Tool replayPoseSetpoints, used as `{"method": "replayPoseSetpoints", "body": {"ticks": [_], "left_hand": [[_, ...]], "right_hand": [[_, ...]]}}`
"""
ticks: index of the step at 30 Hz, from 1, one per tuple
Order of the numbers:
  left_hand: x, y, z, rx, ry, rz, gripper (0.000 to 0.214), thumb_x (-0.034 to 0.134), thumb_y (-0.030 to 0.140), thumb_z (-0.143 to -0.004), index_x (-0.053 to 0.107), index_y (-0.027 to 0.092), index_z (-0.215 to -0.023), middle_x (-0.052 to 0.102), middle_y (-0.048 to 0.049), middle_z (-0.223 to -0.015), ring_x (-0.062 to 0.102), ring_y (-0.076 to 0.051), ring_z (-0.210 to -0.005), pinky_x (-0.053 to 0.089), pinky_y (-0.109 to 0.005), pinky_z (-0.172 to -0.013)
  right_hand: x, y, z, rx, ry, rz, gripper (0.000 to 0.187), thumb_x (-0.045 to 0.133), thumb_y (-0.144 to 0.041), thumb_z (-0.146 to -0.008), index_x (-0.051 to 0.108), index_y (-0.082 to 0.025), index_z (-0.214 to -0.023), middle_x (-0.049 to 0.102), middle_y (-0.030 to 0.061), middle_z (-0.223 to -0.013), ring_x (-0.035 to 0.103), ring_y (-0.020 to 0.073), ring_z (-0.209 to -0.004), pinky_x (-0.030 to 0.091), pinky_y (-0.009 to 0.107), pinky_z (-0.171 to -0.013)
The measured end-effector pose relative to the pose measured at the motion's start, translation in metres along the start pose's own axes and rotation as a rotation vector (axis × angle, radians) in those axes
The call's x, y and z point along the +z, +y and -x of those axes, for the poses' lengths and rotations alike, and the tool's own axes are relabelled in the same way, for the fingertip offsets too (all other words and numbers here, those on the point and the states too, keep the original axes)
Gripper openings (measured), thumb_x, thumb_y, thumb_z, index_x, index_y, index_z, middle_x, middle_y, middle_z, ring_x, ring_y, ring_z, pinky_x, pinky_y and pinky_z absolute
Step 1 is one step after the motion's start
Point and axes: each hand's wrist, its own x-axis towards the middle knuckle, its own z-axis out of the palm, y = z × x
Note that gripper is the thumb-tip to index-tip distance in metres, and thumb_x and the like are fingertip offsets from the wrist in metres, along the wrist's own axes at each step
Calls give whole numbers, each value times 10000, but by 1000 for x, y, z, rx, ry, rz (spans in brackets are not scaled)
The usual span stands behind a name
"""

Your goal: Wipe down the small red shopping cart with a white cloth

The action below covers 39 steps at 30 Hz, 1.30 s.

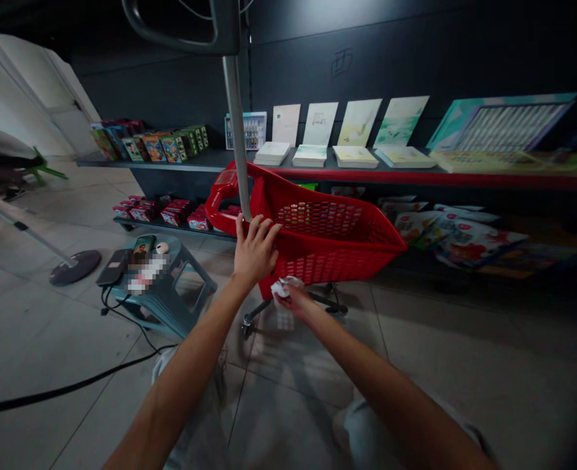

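A red plastic shopping cart with perforated walls stands on small wheels in front of me. My left hand rests on its near rim beside the handle, fingers spread. Lower down, my right hand grips a crumpled white cloth or tissue against the lower near side of the cart. Parts of the right fingers are hidden by the white material. A grey metal pole rises in line with the handle end of the cart.
Shelves behind hold booklets, boxed pens, small boxes and bagged snacks. At left stands a blue-grey stool with a phone and devices. A black cable crosses the floor near a round stand base.
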Motion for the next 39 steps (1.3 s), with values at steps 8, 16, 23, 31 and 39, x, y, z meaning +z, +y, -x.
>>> {"method": "replayPoseSetpoints", "body": {"ticks": [8, 16, 23, 31, 39], "left_hand": [[-1, -11, -5, -5, 11, 1, 500, 565, 266, -911, 575, 229, -1410, 609, -109, -1428, 414, -328, -1464, -28, -651, -1324], [3, -11, -3, -15, 56, 26, 490, 563, 253, -902, 595, 213, -1389, 619, -108, -1403, 416, -316, -1457, -60, -619, -1331], [9, -23, -3, -39, 109, -7, 479, 583, 217, -885, 626, 207, -1362, 631, -123, -1382, 413, -324, -1478, -57, -607, -1332], [6, -46, 1, -57, 103, -10, 642, 595, 181, -846, 551, 215, -1486, 445, -121, -1632, 199, -306, -1619, -61, -601, -1325], [4, -55, 3, -169, 117, 1, 799, 586, 168, -853, 374, 223, -1621, 242, -98, -1741, 104, -294, -1640, -57, -581, -1323]], "right_hand": [[-48, -108, 37, -872, 298, 395, 407, 668, -354, -821, 648, -179, -1189, 718, 126, -1139, 670, 286, -1040, 555, 440, -926], [-68, -137, 41, -1288, 331, 1099, 276, 563, -156, -844, 626, -169, -1113, 592, 162, -1305, 543, 313, -1237, 462, 463, -1100], [-72, -133, 38, -1310, 194, 1215, 301, 532, -148, -894, 563, -177, -1192, 652, 135, -1309, 588, 295, -1221, 349, 533, -1234], [-113, -142, 32, -1167, 217, 1299, 407, 471, -23, -839, 596, -184, -1191, 723, 96, -1179, 661, 249, -1117, 311, 562, -1249], [-144, -147, 36, -1103, 226, 1504, 712, 459, 9, -829, 498, -208, -1506, 676, 101, -1312, 605, 267, -1230, 292, 567, -1245]]}}
